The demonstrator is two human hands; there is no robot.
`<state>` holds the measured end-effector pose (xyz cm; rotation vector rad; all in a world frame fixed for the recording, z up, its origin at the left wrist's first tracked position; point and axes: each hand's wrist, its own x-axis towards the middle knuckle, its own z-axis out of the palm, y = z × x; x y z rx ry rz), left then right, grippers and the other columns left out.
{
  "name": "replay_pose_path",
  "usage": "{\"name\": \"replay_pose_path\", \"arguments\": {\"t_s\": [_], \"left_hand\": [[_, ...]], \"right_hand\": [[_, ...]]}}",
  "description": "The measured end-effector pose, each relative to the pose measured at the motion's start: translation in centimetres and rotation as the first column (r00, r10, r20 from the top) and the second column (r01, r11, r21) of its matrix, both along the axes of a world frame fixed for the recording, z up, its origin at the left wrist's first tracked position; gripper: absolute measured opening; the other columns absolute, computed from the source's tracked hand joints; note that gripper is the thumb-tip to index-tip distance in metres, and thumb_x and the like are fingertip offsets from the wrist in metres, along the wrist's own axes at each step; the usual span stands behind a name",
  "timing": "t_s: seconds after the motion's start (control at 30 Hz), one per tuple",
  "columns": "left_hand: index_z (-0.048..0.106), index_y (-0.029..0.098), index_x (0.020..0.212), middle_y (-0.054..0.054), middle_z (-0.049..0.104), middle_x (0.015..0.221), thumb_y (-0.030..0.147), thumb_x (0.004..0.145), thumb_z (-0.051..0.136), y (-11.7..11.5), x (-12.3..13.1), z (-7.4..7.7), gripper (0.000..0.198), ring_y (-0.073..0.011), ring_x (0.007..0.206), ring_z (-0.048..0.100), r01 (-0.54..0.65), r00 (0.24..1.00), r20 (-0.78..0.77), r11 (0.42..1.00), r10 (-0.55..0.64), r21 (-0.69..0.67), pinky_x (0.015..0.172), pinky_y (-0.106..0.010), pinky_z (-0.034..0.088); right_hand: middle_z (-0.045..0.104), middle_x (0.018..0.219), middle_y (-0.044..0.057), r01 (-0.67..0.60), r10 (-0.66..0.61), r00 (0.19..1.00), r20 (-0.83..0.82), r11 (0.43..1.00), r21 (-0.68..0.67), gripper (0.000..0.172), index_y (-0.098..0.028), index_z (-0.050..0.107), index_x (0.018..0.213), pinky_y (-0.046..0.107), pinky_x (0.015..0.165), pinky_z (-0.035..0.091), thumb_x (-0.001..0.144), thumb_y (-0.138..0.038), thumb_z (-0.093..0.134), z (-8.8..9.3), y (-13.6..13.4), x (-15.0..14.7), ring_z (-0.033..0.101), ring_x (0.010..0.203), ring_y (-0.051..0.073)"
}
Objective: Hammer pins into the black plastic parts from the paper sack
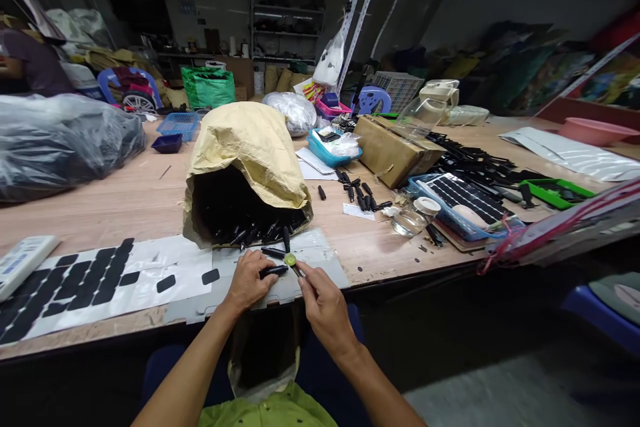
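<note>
In left hand (251, 280), black piece (275, 271), partly hidden

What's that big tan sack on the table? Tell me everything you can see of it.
The sack is tan, creased and bulging, and looks like heavy paper. It lies on the wooden table, its wide mouth facing the person. The upper lip is ragged and droops at the right. Inside is dark, with slim, glossy black pieces heaped along the lower lip. The left hand is just in front; whether it touches the sack is unclear.
</note>
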<state>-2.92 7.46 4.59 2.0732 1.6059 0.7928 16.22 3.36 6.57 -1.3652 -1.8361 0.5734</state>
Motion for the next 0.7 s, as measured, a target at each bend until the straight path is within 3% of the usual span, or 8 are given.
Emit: {"name": "replay_pose_path", "arguments": {"t_s": [0.17, 0.37, 0.53, 0.6, 0.7], "left_hand": [[0.075, 0.022, 0.09, -0.003, 0.064, 0.084, 0.02, 0.075, 0.07, 0.1, 0.0, -0.2, 0.016, -0.0216, 0.088, 0.053, -0.005, 1.0, 0.011, 1.0, 0.005, -0.001, 0.082, -0.036, 0.04], [0.074, 0.022, 0.087, -0.002, 0.062, 0.083, 0.019, 0.074, 0.07, 0.0, 0.1, 0.2, 0.014, -0.021, 0.088, 0.052, -0.01, 0.999, 0.031, 1.0, 0.01, -0.018, 0.082, -0.035, 0.039], [0.073, 0.023, 0.08, -0.002, 0.061, 0.08, 0.018, 0.075, 0.068, 0.0, 0.1, 0.3, 0.009, -0.0205, 0.084, 0.051, -0.009, 1.0, 0.02, 0.999, 0.01, -0.032, 0.079, -0.035, 0.039], [0.073, 0.023, 0.085, -0.002, 0.063, 0.082, 0.02, 0.074, 0.07, 0.1, 0.1, 0.2, 0.012, -0.0214, 0.086, 0.052, -0.017, 1.0, 0.019, 0.999, 0.017, -0.027, 0.08, -0.035, 0.039], [0.072, 0.022, 0.087, -0.003, 0.064, 0.084, 0.026, 0.071, 0.074, 0.1, 0.1, 0.0, 0.016, -0.0228, 0.09, 0.053, -0.031, 1.0, 0.004, 0.999, 0.031, -0.026, 0.083, -0.036, 0.04]], "right_hand": [[0.067, 0.111, 0.005, 0.023, -0.022, 0.998, 0.062, 1.0, -0.015, 0.037, -0.025, 0.061, 0.127, 0.029, 0.091, 0.051, 0.096, -0.023, 0.041, -0.9, 0.0, -0.2, 0.064, 0.103, 0.017], [0.066, 0.113, 0.006, -0.01, 0.01, 1.0, 0.018, 1.0, 0.005, 0.037, -0.025, 0.059, 0.129, 0.03, 0.093, 0.05, 0.096, -0.025, 0.042, -0.2, -0.2, -1.1, 0.062, 0.106, 0.018], [0.067, 0.106, 0.003, -0.042, 0.044, 0.996, 0.073, 0.999, -0.03, 0.039, -0.028, 0.06, 0.128, 0.028, 0.086, 0.052, 0.094, -0.022, 0.043, -0.5, -0.7, -1.6, 0.064, 0.095, 0.016], [0.067, 0.107, 0.004, -0.012, 0.012, 0.998, 0.06, 1.0, -0.01, 0.038, -0.028, 0.061, 0.128, 0.028, 0.088, 0.051, 0.094, -0.023, 0.042, -0.4, -0.1, -0.9, 0.064, 0.097, 0.016], [0.066, 0.107, 0.005, 0.144, -0.148, 0.986, 0.075, 0.988, 0.05, 0.037, -0.026, 0.061, 0.127, 0.028, 0.085, 0.049, 0.095, -0.027, 0.042, -0.1, 2.0, 1.3, 0.062, 0.098, 0.017]]}}
